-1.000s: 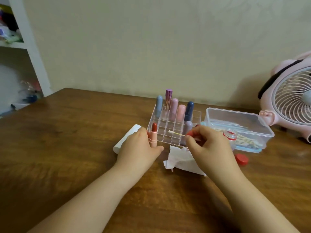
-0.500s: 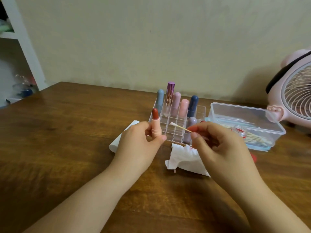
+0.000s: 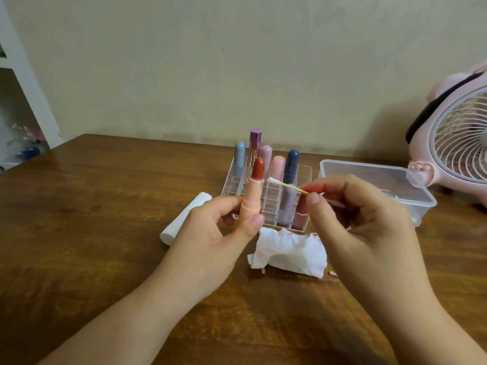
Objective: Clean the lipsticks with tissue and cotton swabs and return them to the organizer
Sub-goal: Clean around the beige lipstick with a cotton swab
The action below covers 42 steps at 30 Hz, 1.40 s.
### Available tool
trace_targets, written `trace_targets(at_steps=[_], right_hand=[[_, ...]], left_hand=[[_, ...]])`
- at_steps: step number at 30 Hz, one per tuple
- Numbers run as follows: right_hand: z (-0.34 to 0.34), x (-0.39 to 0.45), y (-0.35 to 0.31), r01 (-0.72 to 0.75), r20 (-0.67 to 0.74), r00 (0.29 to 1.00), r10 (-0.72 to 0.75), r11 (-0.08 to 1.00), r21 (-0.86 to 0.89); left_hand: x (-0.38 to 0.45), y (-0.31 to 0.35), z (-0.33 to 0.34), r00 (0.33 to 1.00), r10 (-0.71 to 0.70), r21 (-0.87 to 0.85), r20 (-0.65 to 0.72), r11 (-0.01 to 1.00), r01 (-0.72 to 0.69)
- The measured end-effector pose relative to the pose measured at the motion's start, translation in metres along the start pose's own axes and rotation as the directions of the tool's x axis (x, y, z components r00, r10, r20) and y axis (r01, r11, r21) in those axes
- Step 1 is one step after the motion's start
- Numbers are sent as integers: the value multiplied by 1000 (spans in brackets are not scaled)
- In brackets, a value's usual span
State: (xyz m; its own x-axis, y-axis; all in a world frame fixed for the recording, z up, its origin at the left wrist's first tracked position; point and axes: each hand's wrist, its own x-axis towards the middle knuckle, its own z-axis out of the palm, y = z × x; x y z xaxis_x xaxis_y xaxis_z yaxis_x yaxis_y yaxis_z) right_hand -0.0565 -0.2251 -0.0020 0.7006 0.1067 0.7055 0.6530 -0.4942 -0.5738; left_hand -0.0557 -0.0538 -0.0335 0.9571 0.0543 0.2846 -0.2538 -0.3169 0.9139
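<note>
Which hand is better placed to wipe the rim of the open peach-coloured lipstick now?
The right hand. It already pinches the wooden cotton swab, whose white tip sits just beside the peach lipstick tube. The left hand grips that tube upright, so it is busy.

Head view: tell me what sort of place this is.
Probably a room at home, at a wooden table against a plain wall. A clear lipstick organizer, a pink desk fan and white shelving at the left suggest a home rather than a workshop.
</note>
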Motion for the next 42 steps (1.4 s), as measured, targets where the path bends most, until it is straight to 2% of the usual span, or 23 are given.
trace_targets(at_steps=[9, 20, 27, 30, 42], right_hand=[[-1, 0, 2, -19, 14, 1000, 19, 1000, 9], [-2, -1, 2, -31, 11, 999, 30, 996, 83], [-3, 0, 0, -56, 18, 998, 54, 989, 135], [-3, 0, 0, -55, 14, 998, 53, 987, 154], [-3, -1, -2, -24, -9, 1000, 26, 992, 123]], left_hand=[[-3, 0, -1, 999, 27, 39, 29, 999, -28], [-6, 5, -4, 997, 26, -66, 77, 998, -21], [-8, 7, -5, 986, 15, -104, 166, 995, 2], [-8, 5, -4, 975, 30, -165, 218, 986, 6], [-10, 5, -6, 956, 49, -383, 289, 921, 69]])
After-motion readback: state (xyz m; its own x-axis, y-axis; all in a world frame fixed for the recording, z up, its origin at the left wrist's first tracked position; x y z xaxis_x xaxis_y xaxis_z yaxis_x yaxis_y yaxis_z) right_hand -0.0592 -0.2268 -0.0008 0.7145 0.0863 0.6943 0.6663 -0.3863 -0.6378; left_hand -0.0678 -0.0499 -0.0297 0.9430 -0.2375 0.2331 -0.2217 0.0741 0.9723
